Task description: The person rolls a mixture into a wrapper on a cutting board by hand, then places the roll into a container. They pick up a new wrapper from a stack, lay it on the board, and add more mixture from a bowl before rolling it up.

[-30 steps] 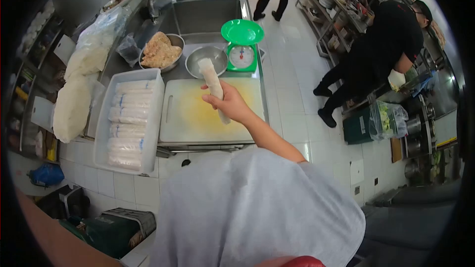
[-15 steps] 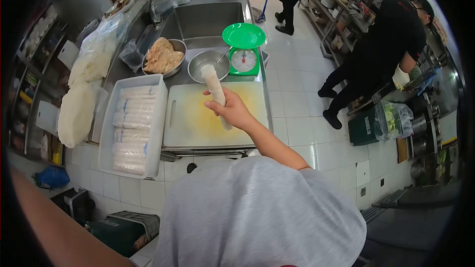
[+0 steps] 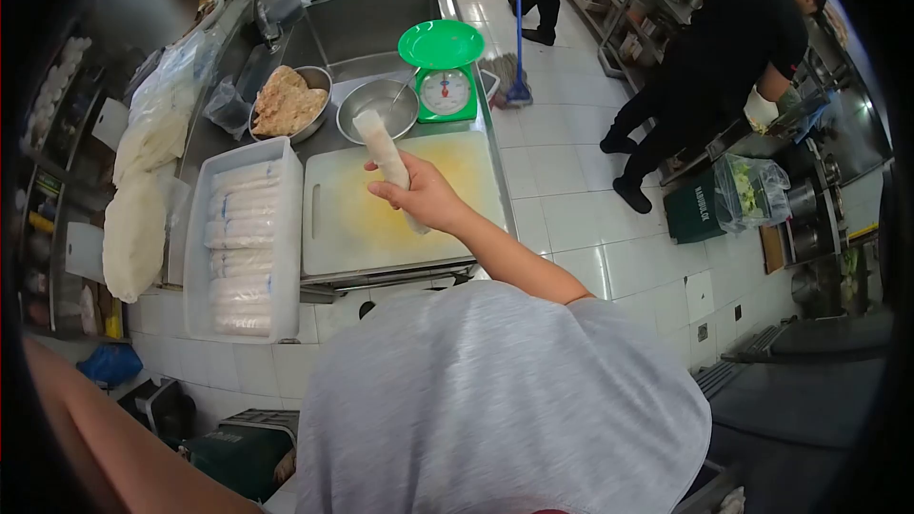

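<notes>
My right hand [image 3: 419, 192] is wrapped round a pale, plastic-wrapped roll [image 3: 383, 150], holding it tilted above a yellow-stained white cutting board [image 3: 333, 246]. The roll's upper end overlaps a steel bowl [image 3: 400, 100] with a utensil handle in it. To the left, a white plastic bin [image 3: 290, 228] holds several similar wrapped rolls [image 3: 246, 233]. Behind the bin sits another steel bowl heaped with pinkish ground meat [image 3: 288, 101]. A green dial scale [image 3: 447, 93] stands at the board's far right. Only my left forearm shows, at the lower left; that hand is out of view.
A steel sink [image 3: 371, 29] with a faucet [image 3: 262, 5] lies beyond the bowls. Large white plastic bags [image 3: 138, 219] line the left side. On the right, one person [image 3: 724, 67] bends near a green crate [image 3: 692, 209]; another holds a blue mop [image 3: 519, 86] on the tiled floor.
The view has shifted slightly, moving the counter up and left in frame. At the back, the mop has come nearer. My right hand keeps its grip on the roll.
</notes>
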The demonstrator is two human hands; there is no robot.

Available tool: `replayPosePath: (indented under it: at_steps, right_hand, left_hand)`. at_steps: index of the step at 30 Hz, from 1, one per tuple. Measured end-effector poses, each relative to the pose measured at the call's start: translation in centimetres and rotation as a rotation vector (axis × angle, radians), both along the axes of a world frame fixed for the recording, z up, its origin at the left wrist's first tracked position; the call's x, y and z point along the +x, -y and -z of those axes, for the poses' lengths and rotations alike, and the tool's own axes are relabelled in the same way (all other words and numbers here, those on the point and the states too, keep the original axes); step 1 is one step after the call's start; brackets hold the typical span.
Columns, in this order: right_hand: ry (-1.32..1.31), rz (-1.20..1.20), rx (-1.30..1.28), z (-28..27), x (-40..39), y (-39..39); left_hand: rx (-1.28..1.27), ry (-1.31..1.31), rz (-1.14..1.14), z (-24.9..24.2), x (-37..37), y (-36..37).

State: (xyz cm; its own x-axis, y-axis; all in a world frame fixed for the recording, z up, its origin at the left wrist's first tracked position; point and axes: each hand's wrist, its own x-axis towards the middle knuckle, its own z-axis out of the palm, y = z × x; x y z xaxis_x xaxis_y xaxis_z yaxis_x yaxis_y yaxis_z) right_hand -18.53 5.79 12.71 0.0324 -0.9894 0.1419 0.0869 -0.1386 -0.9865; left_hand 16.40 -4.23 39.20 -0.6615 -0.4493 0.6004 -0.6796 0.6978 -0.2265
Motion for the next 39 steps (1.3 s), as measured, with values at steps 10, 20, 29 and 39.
replayPosePath:
  at_steps: [10,20,29,39]
  right_hand:
    - [-0.01,0.061,-0.041,-0.3,0.1,-0.1]
    - [0.032,-0.064,-0.059,-3.1,0.0,0.2]
    - [-0.123,-0.394,-0.073,-2.4,0.7,0.3]
    - [-0.479,0.448,-0.633,-3.4,-1.2,-2.6]
  left_hand:
    - [-0.15,-0.005,0.035,-2.2,0.2,-1.2]
    - [-0.133,-0.633,0.352,3.7,-9.1,-3.6]
    - [1.428,-0.939,0.704,19.5,-19.5,-6.6]
    - [1.135,-1.204,0.506,21.5,-21.9,-5.4]
